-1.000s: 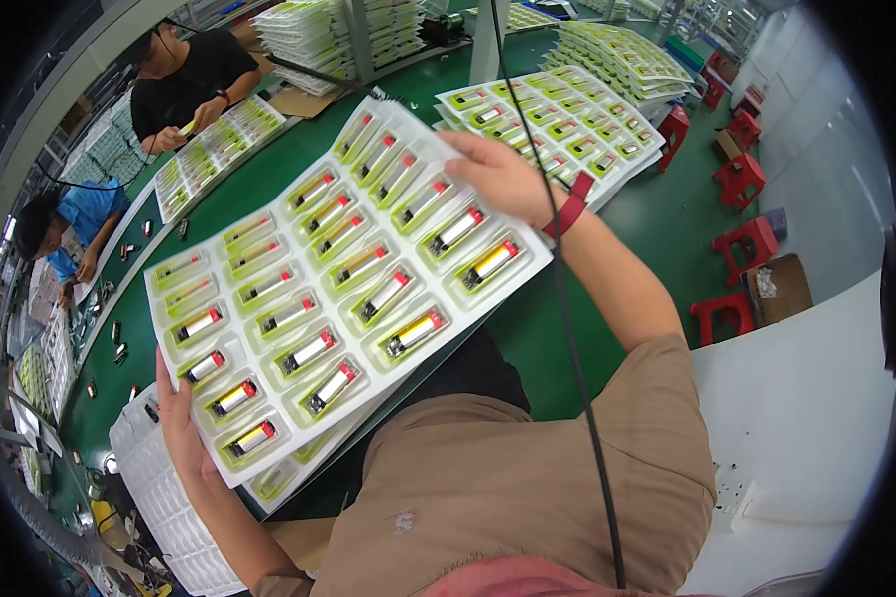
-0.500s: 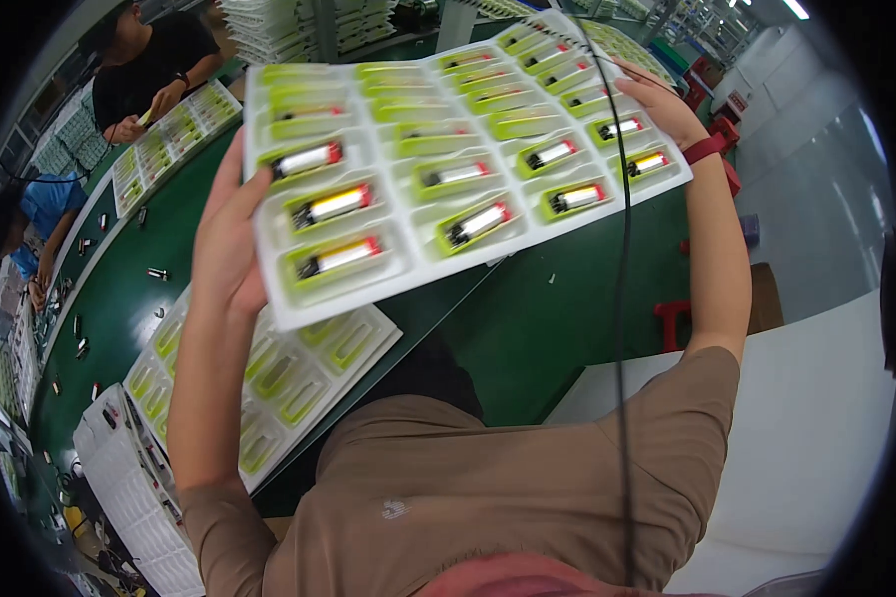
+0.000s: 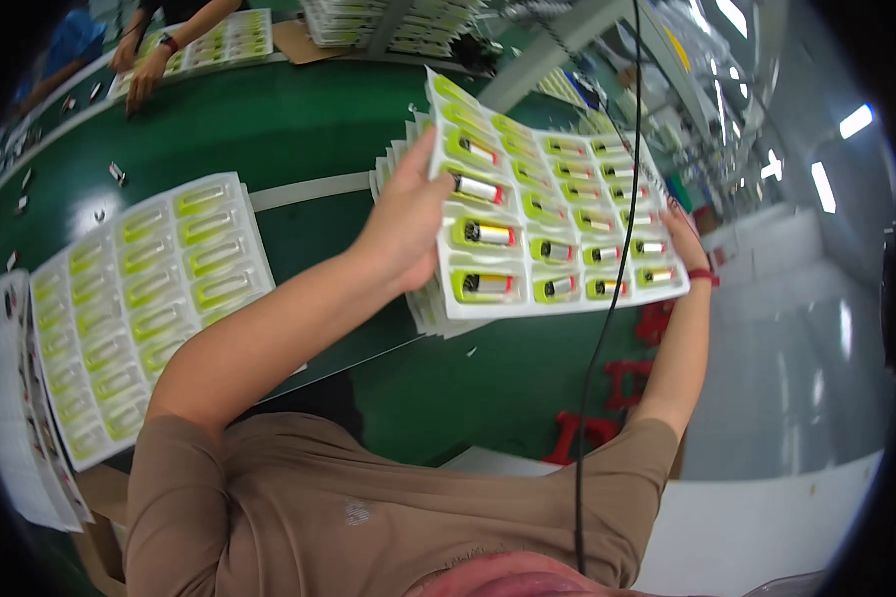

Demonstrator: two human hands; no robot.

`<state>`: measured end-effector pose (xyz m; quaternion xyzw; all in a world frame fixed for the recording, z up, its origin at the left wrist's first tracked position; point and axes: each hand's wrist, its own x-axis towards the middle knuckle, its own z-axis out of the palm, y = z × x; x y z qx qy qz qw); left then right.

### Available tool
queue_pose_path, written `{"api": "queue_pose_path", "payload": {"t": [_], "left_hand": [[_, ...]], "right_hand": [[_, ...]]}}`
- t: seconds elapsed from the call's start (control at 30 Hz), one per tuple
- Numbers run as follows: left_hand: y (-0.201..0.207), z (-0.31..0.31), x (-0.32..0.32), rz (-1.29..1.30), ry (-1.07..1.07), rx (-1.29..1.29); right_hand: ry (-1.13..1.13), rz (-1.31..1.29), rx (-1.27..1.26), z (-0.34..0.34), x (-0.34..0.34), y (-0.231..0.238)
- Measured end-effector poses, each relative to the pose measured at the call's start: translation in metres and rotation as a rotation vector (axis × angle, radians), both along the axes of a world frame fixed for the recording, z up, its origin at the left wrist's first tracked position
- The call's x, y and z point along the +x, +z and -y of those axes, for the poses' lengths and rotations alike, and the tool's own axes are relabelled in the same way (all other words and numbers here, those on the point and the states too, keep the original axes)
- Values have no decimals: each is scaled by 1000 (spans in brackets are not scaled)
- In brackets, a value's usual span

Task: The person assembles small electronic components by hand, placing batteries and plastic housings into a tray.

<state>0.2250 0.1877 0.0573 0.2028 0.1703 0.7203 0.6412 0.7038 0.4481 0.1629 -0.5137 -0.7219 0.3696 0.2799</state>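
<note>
A white moulded tray [image 3: 524,269] is held up and tilted between my hands. Its lime-green wells hold small cylinders [image 3: 488,234] with black, pale and red parts, whose exact kind I cannot make out. My left hand [image 3: 408,219] grips the left edge, thumb over the front beside one cylinder. My right hand [image 3: 683,237] holds the right edge, with some fingers hidden behind the tray. Behind and below its left side shows a stack of similar trays [image 3: 393,164]. At the left, another white tray [image 3: 252,224] with green wells lies on the bench; I see no cylinders in it.
Loose cylinders [image 3: 117,173] are scattered over the green bench [image 3: 299,119]. A co-worker's hands [image 3: 149,75] are beside a tray at the far left. More trays [image 3: 343,25] are stacked at the back. A black cable [image 3: 607,328] hangs before the held tray. Red stools [image 3: 577,433] stand right.
My hands have carried the filled tray rightward, over the stack of trays. The view has also turned to the right, and the tray on the bench is now less covered by my left arm.
</note>
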Motion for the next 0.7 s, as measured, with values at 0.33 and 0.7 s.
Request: {"api": "queue_pose_path", "payload": {"t": [0.33,0.7], "left_hand": [[-19,-24,22,88,29,-24],[-39,-35,54,97,33,-57]], "right_hand": [[20,-123,-118,-58,-3,-10],[19,180,-28,-105,21,-19]]}}
